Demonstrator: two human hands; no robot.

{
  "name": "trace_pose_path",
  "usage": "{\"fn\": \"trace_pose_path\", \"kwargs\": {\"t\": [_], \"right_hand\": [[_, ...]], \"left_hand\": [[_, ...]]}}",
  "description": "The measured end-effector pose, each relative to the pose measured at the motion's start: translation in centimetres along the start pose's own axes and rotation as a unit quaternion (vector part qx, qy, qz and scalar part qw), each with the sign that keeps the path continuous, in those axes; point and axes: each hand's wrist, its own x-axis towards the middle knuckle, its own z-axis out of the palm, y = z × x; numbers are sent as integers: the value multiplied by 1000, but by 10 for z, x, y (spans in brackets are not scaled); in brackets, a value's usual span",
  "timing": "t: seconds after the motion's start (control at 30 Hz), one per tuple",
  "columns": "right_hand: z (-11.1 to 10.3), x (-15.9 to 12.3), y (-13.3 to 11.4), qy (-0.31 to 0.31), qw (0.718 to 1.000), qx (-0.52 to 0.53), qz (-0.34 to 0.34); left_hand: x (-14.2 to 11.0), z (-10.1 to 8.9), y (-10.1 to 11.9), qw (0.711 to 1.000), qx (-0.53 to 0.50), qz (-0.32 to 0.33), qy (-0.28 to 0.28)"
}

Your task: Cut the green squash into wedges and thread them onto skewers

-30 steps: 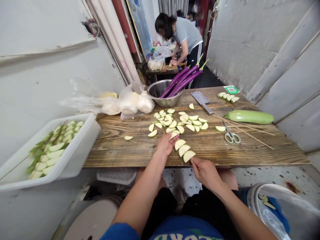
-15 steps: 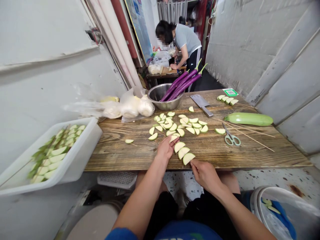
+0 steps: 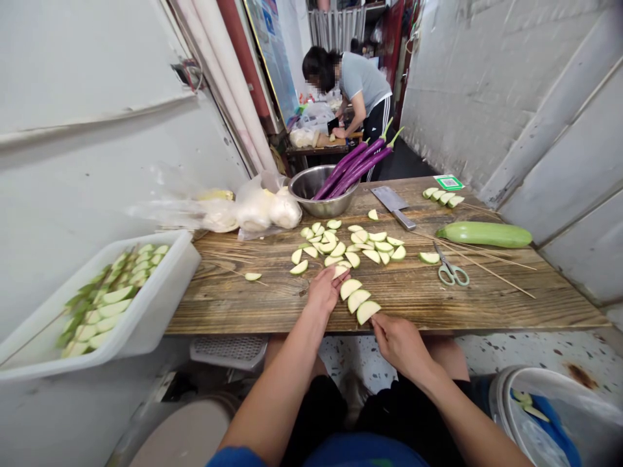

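Note:
Between the fingertips of my left hand (image 3: 325,293) is a half-round zucchini slice (image 3: 339,272), close to the loose pile. My right hand (image 3: 400,342) is closed at the table's front edge, at the lower end of a row of three threaded slices (image 3: 359,299). The bamboo skewer through them is almost wholly hidden by the slices and my fingers. The row slants up and left toward the slice in my left hand. Just beyond it lie many cut zucchini slices (image 3: 327,237), loose on the wooden table (image 3: 253,305).
Behind the pile stand a steel bowl (image 3: 325,207) of eggplants and bagged pale vegetables (image 3: 270,207). A cleaver (image 3: 393,205), scissors (image 3: 450,267), a whole zucchini (image 3: 484,234) and bare skewers lie rightward. A white tub (image 3: 168,285) holds filled skewers at left. A person (image 3: 365,84) works beyond.
Both hands stay almost in place. The slice in my left hand has moved very slightly and shows a little more of its face; the view has shifted a touch.

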Motion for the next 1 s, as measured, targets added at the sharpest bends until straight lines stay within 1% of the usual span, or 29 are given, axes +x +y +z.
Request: {"fn": "trace_pose_path", "kwargs": {"t": [0.47,0.73,1.0], "right_hand": [[-1,3,-3,-4,1000,-20,6],[-1,5,-5,-10,999,-37,15],[-2,7,-6,-12,999,-31,19]], "left_hand": [[3,-3,-2,1000,19,0,-16],[3,-3,-3,1000,20,10,-10],[6,-4,-2,1000,26,-5,-17]]}}
